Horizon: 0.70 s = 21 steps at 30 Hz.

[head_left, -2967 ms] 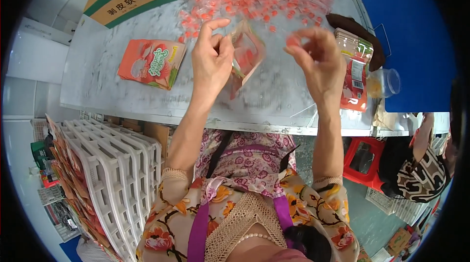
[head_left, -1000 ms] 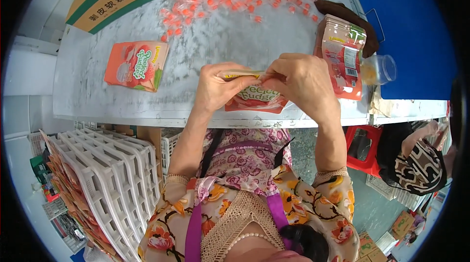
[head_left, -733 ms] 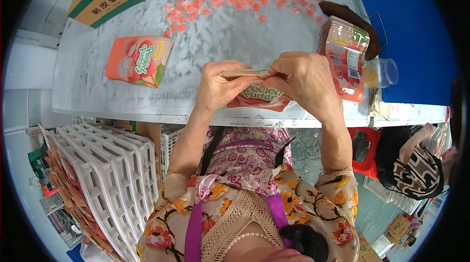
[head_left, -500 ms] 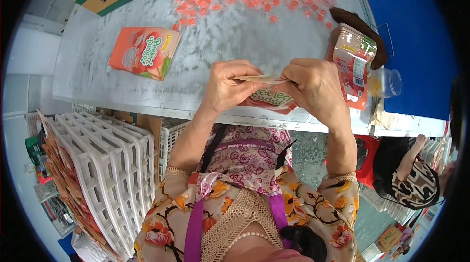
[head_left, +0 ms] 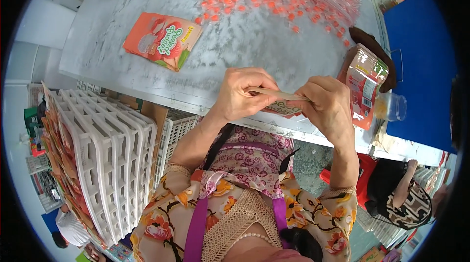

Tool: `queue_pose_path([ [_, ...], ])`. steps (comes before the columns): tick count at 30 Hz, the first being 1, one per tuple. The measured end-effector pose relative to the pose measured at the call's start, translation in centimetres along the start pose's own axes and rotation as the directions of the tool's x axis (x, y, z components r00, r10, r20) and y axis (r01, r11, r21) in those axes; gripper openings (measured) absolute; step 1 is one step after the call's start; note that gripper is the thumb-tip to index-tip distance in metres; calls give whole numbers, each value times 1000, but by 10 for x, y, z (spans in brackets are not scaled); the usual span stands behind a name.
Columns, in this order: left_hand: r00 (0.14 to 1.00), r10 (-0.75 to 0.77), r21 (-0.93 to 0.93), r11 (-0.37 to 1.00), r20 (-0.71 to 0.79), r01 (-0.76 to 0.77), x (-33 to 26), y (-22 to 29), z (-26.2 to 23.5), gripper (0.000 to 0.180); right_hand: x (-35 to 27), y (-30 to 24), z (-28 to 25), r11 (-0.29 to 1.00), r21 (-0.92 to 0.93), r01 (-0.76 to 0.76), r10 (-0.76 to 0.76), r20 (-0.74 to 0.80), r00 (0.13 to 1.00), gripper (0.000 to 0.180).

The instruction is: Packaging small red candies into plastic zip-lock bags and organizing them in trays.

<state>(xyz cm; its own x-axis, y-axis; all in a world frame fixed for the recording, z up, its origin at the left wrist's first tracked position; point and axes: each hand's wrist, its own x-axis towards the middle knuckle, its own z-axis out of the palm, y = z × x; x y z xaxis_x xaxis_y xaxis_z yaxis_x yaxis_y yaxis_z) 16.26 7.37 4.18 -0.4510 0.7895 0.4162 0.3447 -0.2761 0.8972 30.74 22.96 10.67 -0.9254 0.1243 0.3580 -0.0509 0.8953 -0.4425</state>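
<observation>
Holding one red-and-tan printed pouch by opposite ends of its top edge: left hand, right hand. Grip: both narrow, fingers closed on the pouch, just right of frame centre, at the near edge of the pale grey bench; base contact cannot be told. Upper left: stacked red-and-tan pouches. Upper centre: small red pieces in clear wrappers. Right: glossy red pouches beside a clear round plastic tub.
</observation>
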Motion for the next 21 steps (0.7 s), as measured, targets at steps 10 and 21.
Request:
queue_pose_path([
  [10,991,68,152,987,-119,-50,-15,13,-33,12,14,-1,1,998,70,-9,3,86,996,23],
  [21,950,147,251,965,-275,-76,-43,69,-82,21,46,-57,13,953,164,255,-264,32,964,20],
])
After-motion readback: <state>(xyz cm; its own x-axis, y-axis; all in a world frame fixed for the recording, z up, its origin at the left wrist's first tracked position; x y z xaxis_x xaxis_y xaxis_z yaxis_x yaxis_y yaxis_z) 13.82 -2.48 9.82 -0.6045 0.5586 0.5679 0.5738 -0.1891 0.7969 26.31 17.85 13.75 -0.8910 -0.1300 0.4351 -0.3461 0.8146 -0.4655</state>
